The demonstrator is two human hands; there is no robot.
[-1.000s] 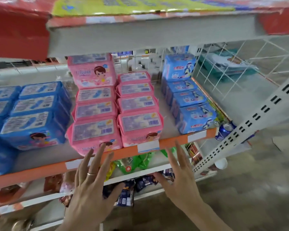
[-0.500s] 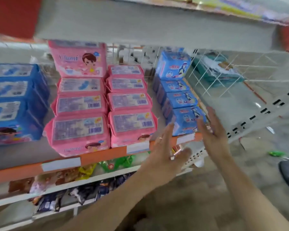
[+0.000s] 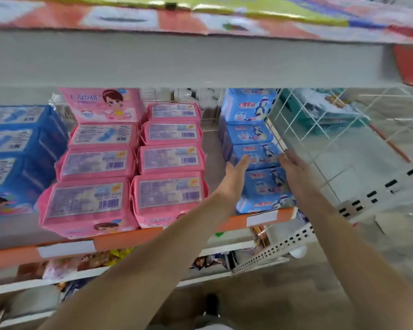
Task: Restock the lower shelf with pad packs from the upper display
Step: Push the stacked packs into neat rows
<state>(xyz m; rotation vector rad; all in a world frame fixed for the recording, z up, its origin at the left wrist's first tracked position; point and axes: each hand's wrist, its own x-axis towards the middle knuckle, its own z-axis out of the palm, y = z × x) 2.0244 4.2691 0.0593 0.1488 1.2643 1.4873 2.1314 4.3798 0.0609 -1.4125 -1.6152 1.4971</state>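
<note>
Glossy plastic-wrapped pad packs (image 3: 260, 156) (pink, blue), white wire mesh divider (image 3: 303, 129), matt shelf (image 3: 224, 148)

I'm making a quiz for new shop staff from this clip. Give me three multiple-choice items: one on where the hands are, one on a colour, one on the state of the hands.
1. Which packs do the hands flank?
A. the pink packs
B. the light blue packs by the wire grid
C. the snacks below

2. What colour is the front edge of the shelf under the packs?
A. orange
B. green
C. black

3. How are the hands?
A. both fists closed
B. fingers straight, nothing lifted
C. each carrying a pack

Answers:
1. B: left hand and right hand sit at either side of the light blue packs, beside the wire grid.
2. A: the shelf edge is orange.
3. B: fingers extended, every pack on the shelf.
</note>
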